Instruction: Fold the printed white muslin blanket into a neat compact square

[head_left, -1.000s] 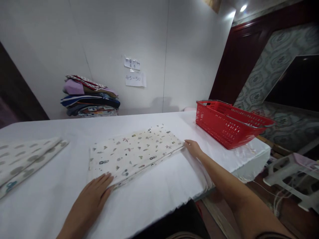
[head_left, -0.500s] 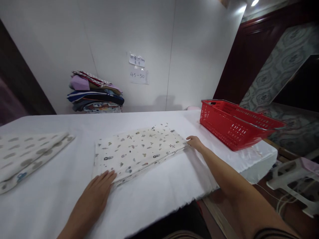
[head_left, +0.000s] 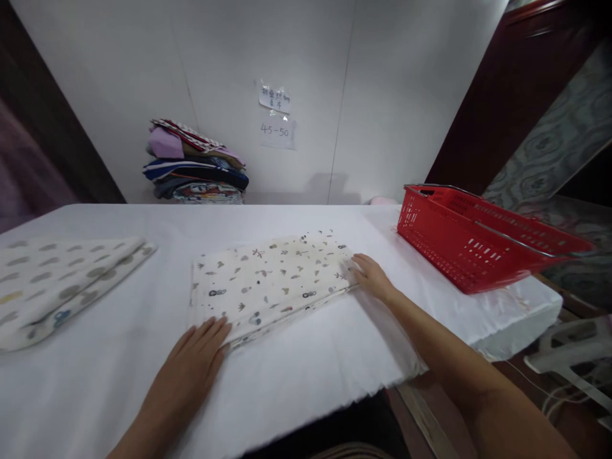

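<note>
A folded white cloth [head_left: 272, 280] with small grey, brown and blue prints lies flat on the white-covered table [head_left: 306, 382] in front of me. My left hand [head_left: 198, 354] rests palm down at its near left corner, fingers stretched out with the tips on the fabric. At the right end, my right hand [head_left: 370, 275] lies against the cloth's edge with its fingers extended over it. Another folded cloth [head_left: 62, 274], cream with grey spots, lies at the far left of the table, apart from both hands.
A red plastic basket [head_left: 454, 236] stands on the table's right end. Against the wall at the back left rises a stack of folded fabrics [head_left: 196, 166]. Two paper signs hang on the wall, the lower sign [head_left: 278, 131] reading 45-50. A white stool [head_left: 568, 357] stands beyond the right edge.
My right hand has shifted from the cloth's right corner edge to lie a little further onto it, fingers flatter. My left hand stays at the near left corner. The view has turned slightly left.
</note>
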`<action>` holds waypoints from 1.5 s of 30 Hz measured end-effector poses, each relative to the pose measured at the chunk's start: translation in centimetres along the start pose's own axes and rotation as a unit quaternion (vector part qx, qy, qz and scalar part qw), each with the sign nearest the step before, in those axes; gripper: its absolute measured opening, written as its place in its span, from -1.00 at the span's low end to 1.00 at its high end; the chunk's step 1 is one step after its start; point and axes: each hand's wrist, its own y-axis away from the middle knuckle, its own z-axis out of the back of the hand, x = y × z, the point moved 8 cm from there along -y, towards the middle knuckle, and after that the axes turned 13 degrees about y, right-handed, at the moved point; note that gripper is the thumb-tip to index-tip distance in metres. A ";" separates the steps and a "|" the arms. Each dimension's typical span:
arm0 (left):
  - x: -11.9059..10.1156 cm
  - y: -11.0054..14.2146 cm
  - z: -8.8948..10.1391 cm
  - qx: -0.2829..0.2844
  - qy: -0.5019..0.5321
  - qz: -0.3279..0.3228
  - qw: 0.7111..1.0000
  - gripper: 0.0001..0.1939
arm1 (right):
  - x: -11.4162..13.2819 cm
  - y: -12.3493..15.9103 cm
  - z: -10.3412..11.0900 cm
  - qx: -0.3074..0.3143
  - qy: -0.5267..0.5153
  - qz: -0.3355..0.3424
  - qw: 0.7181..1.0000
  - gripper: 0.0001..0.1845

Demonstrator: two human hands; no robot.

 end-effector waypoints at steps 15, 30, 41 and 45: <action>2.0 0.7 2.3 -0.086 0.183 0.170 0.964 -0.60 | 7.9 0.5 -2.4 0.131 0.030 0.138 0.981 -0.36; 7.0 -1.0 3.0 -0.112 0.368 0.488 0.784 -0.22 | 18.3 -0.8 -5.0 0.221 -0.093 0.250 0.938 -0.32; 6.7 -1.2 2.1 -0.162 0.561 0.543 0.603 -0.49 | 20.5 -11.1 -9.1 0.095 -0.012 0.140 0.985 -0.38; 4.6 -2.1 0.7 -0.090 0.697 0.520 0.485 -0.59 | 20.3 -10.8 -10.8 0.109 0.018 0.156 0.982 -0.39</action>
